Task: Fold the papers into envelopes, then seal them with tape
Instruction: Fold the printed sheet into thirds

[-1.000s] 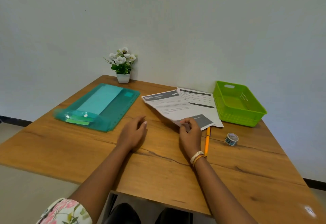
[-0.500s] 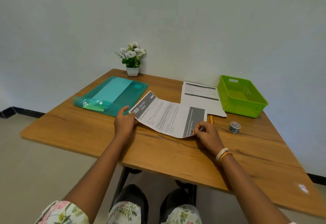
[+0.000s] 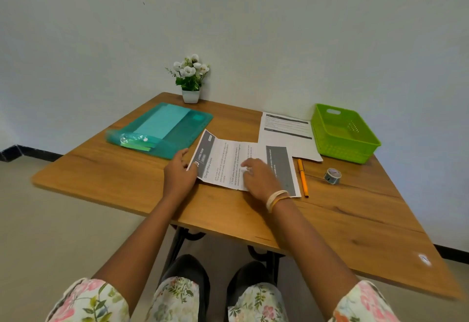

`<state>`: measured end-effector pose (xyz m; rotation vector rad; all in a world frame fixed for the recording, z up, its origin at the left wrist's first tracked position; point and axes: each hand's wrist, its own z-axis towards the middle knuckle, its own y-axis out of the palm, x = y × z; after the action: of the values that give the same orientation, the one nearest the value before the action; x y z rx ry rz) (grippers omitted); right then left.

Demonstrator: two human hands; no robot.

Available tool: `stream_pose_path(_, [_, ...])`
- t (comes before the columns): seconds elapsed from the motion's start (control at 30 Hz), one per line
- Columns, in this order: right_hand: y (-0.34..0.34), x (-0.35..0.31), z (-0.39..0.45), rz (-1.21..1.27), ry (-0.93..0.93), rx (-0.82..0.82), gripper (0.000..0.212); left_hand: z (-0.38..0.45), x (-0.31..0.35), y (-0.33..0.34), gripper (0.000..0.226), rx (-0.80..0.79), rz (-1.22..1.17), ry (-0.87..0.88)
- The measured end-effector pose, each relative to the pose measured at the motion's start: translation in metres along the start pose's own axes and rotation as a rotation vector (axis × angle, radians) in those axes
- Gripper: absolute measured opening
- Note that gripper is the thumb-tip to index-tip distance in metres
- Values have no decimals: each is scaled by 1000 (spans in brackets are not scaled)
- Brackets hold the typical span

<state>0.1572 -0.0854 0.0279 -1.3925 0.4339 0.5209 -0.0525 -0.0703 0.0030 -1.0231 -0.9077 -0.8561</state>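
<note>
A printed sheet of paper [image 3: 228, 162] with grey bands at both ends lies crosswise on the wooden table [image 3: 342, 220] in front of me. My left hand [image 3: 179, 172] pinches its left edge, which curls up slightly. My right hand [image 3: 261, 177] lies flat on the middle of the sheet, fingers spread and pressing down. A second printed sheet [image 3: 286, 134] rests farther back, beside the basket. A small roll of tape [image 3: 332, 175] stands on the table to the right, apart from both hands.
An orange pen [image 3: 302, 177] lies right of the sheet. A green plastic basket [image 3: 342, 132] sits at the back right. A teal plastic folder [image 3: 162, 130] lies at the back left, a small potted flower [image 3: 190, 80] behind it against the wall.
The sheet has been drawn off the stack toward me and turned crosswise. My right hand moved from its right end onto its middle; my left hand took hold of its left edge.
</note>
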Motion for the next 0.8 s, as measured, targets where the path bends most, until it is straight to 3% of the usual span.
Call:
stream_pose_path(0.17, [38,-20,2,-249,-112,-66,50,-3,1,-1,54,11,-17,-11])
stream_pose_path(0.33, [45,-11,-3,-221,-163,-13,50,-1,2,1,57,12,-11,-23])
stream_pose_path(0.53, [45,-9,-6,-138,-215,-5,47,-2,3,-3,43,24,-190,-38])
stream_pose_path(0.67, [42,-12,-9,-14,-231,57,39,-6,4,0,40,-141,-297,-9])
stream_pose_path(0.8, [38,-13,-10,217,-166,144,31,-11,4,1,37,-262,30,145])
